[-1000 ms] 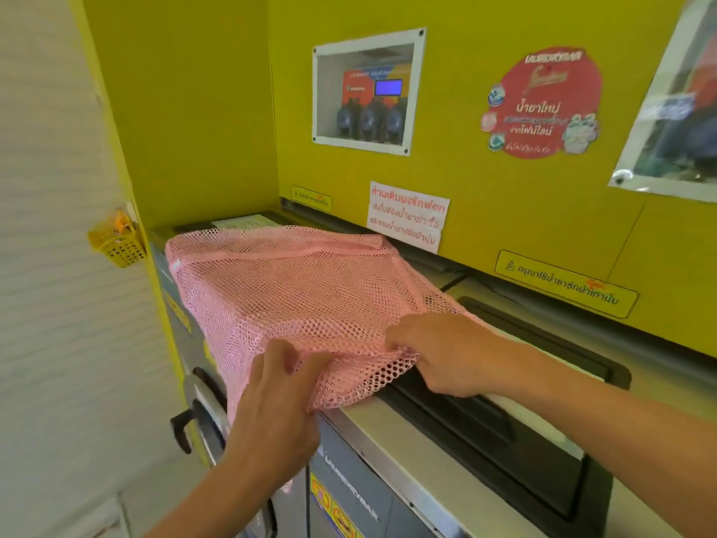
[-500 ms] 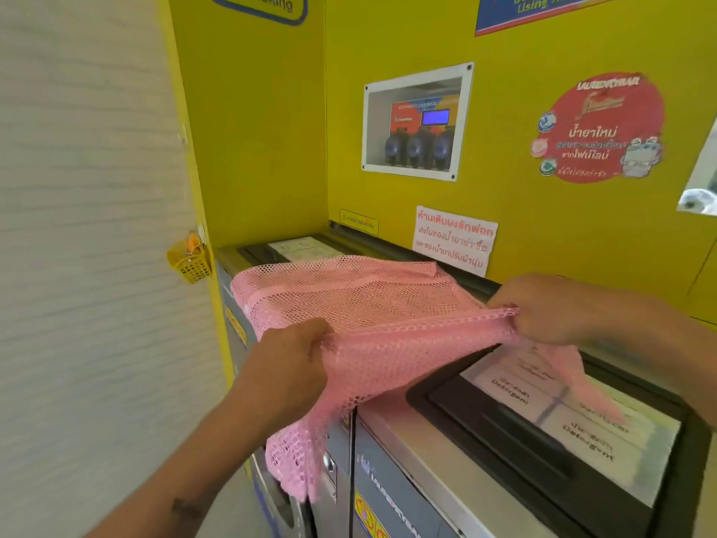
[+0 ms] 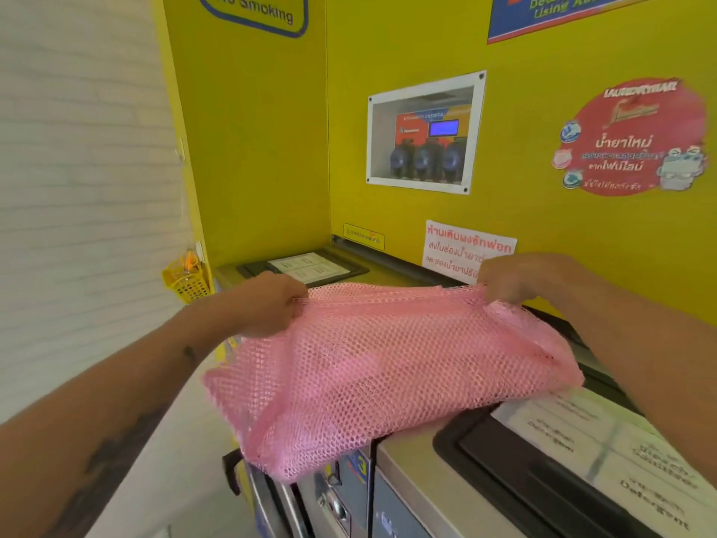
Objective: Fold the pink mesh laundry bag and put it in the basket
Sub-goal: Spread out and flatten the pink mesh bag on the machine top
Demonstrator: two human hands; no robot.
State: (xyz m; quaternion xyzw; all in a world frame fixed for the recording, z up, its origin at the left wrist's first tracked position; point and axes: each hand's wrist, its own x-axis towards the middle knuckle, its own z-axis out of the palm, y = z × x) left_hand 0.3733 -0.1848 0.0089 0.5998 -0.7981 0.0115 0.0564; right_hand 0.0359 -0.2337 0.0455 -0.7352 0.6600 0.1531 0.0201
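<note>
The pink mesh laundry bag [image 3: 388, 366] hangs stretched between two hands above the tops of a row of washing machines, its upper edge pulled into a nearly straight line and the rest of the netting drooping toward the camera. The left hand [image 3: 267, 302] grips the top edge at the bag's left corner, fingers curled tight round a bunch of mesh. The right hand [image 3: 520, 279] pinches the opposite corner, fingers bent over the netting, and a small fold of pink gathers just below its knuckles. The bag's lower right part lies on the grey metal washing machine top [image 3: 411, 460], touching the edge of the black detergent drawer lid with its white label [image 3: 582, 452], while the lower left corner hangs free over the machine fronts. Behind the bag, a second black-framed lid with a white label [image 3: 306, 266] sits on the far machine against the yellow wall [image 3: 264, 149]. A small yellow plastic basket [image 3: 186, 279] hangs on the wall corner at the left, well apart from the bag. On the yellow wall are a white-framed recessed window [image 3: 425, 133], a white paper notice with red lettering [image 3: 465, 242], and a round red sticker [image 3: 632, 137].
</note>
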